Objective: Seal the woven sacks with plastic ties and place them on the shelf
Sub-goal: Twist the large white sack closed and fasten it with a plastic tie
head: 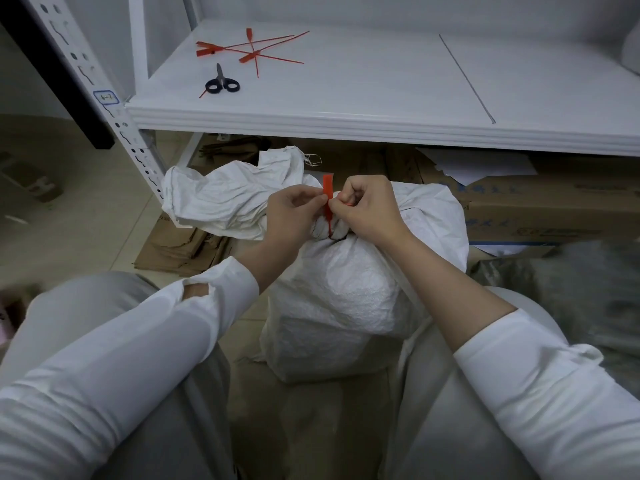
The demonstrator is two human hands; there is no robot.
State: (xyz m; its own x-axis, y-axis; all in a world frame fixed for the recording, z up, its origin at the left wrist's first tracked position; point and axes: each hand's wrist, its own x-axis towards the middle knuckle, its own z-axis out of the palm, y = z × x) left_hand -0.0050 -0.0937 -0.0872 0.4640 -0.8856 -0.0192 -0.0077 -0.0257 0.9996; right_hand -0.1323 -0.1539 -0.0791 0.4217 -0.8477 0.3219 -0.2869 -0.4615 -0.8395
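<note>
Head view: upper left, scissors (pixel 221 84) and spare ties (pixel 249 50) lie on the shelf (pixel 346 98). At centre my left hand (pixel 294 209) pinches the red tie (pixel 327 188) standing at the gathered neck of the sack (pixel 332 299); my right hand (pixel 367 206), fingers curled, grips its tail just beside.

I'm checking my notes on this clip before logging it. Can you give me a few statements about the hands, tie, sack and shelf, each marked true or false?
1. The left hand and right hand both pinch the tie at the neck of the sack. True.
2. The sack sits on the shelf. False: it stands on the floor, below the shelf.
3. The scissors lie on the shelf near spare ties. True.
4. The left hand holds the scissors. False: they lie untouched.
</note>
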